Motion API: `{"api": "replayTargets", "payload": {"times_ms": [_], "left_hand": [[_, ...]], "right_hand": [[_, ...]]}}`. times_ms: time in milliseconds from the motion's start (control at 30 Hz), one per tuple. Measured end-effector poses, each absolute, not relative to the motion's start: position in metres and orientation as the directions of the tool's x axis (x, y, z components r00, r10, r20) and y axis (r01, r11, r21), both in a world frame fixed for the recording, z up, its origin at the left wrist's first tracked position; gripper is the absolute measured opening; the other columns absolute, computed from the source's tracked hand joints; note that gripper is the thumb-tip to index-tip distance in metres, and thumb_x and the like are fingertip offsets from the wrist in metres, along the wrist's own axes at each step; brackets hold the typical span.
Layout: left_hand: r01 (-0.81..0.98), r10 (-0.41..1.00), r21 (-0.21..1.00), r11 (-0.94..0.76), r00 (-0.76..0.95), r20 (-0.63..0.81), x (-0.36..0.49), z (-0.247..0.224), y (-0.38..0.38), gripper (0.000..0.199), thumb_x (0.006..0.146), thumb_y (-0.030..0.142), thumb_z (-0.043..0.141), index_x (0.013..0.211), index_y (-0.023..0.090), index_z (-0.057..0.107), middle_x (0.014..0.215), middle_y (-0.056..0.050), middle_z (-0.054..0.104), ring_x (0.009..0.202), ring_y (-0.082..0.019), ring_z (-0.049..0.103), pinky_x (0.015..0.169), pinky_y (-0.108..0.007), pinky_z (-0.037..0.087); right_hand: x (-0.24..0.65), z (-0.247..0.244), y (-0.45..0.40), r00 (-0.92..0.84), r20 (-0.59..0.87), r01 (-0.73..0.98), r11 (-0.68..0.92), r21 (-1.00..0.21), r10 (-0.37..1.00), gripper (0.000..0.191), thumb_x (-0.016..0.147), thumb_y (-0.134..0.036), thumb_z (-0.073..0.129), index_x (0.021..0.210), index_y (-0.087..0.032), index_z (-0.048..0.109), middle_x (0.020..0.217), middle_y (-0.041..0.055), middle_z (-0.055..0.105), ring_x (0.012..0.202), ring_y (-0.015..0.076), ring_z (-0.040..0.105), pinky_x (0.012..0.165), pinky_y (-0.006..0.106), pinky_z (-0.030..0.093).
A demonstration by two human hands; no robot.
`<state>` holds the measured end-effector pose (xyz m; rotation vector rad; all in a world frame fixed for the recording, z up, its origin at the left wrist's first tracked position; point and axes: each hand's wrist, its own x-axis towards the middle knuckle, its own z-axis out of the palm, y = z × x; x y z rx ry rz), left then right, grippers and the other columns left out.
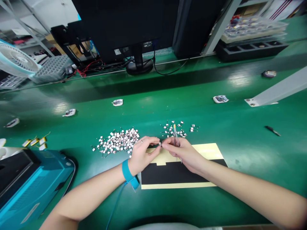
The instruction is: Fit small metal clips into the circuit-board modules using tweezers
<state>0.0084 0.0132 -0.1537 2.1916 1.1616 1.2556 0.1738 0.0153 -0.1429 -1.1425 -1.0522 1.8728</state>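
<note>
**Two-Hand Pinch Position, Head View**

Head view. Both forearms extend forward from the lower corners and converge at centre. The left hand [144, 153] lies palm-down and slightly rotated, with a ring on one finger and a blue wrist strap [128, 172] at the wrist, its cord trailing toward the lower edge. Its grip is closed to a narrow pinch on a tiny wired component [160, 144]. The fingertips [155, 140] of the right hand [184, 155] meet that component from the opposite side. The right grip also carries a slim rod-shaped tool [176, 137], yellow at its upper end, held upright across the fingers.

The component sits just above the edge of a black-and-cream adhesive sheet [175, 172], which lies beneath both hands. Between the hands and the far side of the desk [240, 153], a smooth green surface, lie two loose piles of small rectangular wired components: a larger left pile [117, 140] beside the left hand and a smaller right pile [174, 129] directly above the right hand.

A blue machine housing [31, 182] with vented panels stands at lower left. Farther off, a black monitor [124, 28] stands on its round base.
</note>
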Motion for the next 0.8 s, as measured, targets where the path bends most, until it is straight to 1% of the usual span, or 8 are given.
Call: {"api": "replayTargets", "payload": {"times_ms": [100,267,433,600,800], "left_hand": [[0.486,0.780,0.618,-0.618,0.282,0.559,0.0089,-0.1529,0.0134,0.012,0.074,0.014,0.060,0.084,0.017,0.054,0.074,-0.001,0.063,0.069,-0.011,0.059,0.064,-0.020,0.050],[0.497,0.770,0.599,-0.628,0.282,0.572,0.0102,-0.1518,0.0126,0.011,0.075,0.016,0.060,0.084,0.016,0.054,0.073,-0.001,0.063,0.068,-0.011,0.059,0.063,-0.021,0.049],[0.499,0.760,0.587,-0.638,0.284,0.585,0.0098,-0.1515,0.0119,0.010,0.074,0.015,0.061,0.082,0.015,0.054,0.072,-0.002,0.063,0.068,-0.011,0.059,0.063,-0.021,0.049],[0.485,0.748,0.581,-0.653,0.294,0.595,0.0089,-0.1529,0.0123,0.011,0.074,0.015,0.061,0.079,0.015,0.053,0.070,-0.002,0.062,0.067,-0.012,0.059,0.062,-0.021,0.049],[0.451,0.724,0.574,-0.684,0.319,0.612,0.0099,-0.1537,0.0129,0.009,0.075,0.015,0.060,0.077,0.017,0.051,0.069,-0.002,0.061,0.065,-0.012,0.059,0.060,-0.022,0.049]], "right_hand": [[0.1729,-0.1430,0.0155,-0.375,-0.344,-0.154,-0.424,-0.892,0.861,0.028,0.070,-0.039,0.067,0.071,-0.013,0.056,0.052,-0.0061,0.032,0.047,0.0062,0.022,0.046,0.024,0.013],[0.1721,-0.1435,0.0158,-0.372,-0.333,-0.164,-0.415,-0.895,0.866,0.029,0.070,-0.040,0.066,0.071,-0.014,0.055,0.050,-0.0066,0.029,0.047,0.0068,0.020,0.046,0.024,0.013],[0.1714,-0.1443,0.0121,-0.345,-0.325,-0.159,-0.397,-0.904,0.880,0.028,0.070,-0.039,0.067,0.071,-0.014,0.056,0.051,-0.0058,0.033,0.047,0.0070,0.023,0.046,0.024,0.015],[0.1705,-0.1450,0.0110,-0.301,-0.311,-0.155,-0.368,-0.917,0.902,0.026,0.068,-0.038,0.068,0.070,-0.014,0.058,0.056,-0.0038,0.040,0.049,0.0073,0.027,0.047,0.024,0.018],[0.1693,-0.1440,0.0121,-0.294,-0.317,-0.137,-0.368,-0.920,0.902,0.026,0.066,-0.038,0.067,0.067,-0.014,0.058,0.053,-0.0045,0.038,0.048,0.0080,0.027,0.047,0.024,0.018]]}}
